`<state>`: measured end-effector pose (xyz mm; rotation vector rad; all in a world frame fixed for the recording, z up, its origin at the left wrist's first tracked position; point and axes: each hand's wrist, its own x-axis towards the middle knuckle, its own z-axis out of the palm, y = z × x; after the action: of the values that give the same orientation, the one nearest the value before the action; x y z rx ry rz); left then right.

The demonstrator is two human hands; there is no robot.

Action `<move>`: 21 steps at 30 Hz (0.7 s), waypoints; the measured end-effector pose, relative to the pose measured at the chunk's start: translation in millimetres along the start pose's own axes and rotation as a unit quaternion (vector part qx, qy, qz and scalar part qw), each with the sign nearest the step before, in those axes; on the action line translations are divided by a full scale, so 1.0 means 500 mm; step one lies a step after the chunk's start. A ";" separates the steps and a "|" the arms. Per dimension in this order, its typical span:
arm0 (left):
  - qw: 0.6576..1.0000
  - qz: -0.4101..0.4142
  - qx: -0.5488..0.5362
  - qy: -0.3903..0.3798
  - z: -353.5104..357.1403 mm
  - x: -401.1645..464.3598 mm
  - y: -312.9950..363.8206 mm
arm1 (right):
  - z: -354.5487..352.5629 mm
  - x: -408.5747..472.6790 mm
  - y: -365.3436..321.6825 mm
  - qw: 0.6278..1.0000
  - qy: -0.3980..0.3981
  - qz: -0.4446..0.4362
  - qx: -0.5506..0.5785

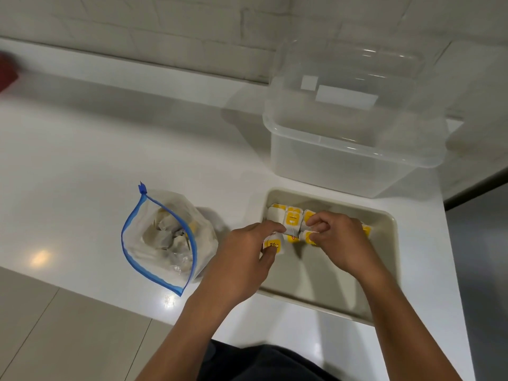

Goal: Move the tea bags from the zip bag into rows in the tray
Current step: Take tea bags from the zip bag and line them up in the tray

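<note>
A beige tray (384,270) lies on the white counter at the right. Several white tea bags with yellow tags (292,218) stand in a row along its far side. My left hand (242,259) pinches a tea bag (272,244) at the tray's left edge. My right hand (341,240) pinches another tea bag (309,237) just in front of the row. An open zip bag with a blue seal (162,240) stands left of the tray, with more tea bags inside.
A clear plastic box (351,149) stands behind the tray, with its lid leaning behind it. A red object (7,74) shows blurred at the far left. The counter's front edge runs below the zip bag, with floor tiles beyond.
</note>
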<state>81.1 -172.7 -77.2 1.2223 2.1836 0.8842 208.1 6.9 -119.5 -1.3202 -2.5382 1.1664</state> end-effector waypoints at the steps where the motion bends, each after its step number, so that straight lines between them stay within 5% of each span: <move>1: 1.000 -0.002 0.003 0.000 0.001 0.001 0.000 | -0.005 -0.001 0.000 1.000 -0.019 0.000 0.003; 4: 1.000 -0.011 0.007 -0.004 0.005 0.003 -0.003 | -0.012 0.004 0.004 0.999 -0.048 0.001 -0.007; 21: 1.000 -0.006 0.013 -0.003 0.015 0.005 -0.014 | 0.026 0.015 -0.006 0.992 0.097 0.081 -0.030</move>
<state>80.9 -171.2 -87.6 1.2204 2.2027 0.8493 197.0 3.5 -128.9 -1.5934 -2.3836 0.9391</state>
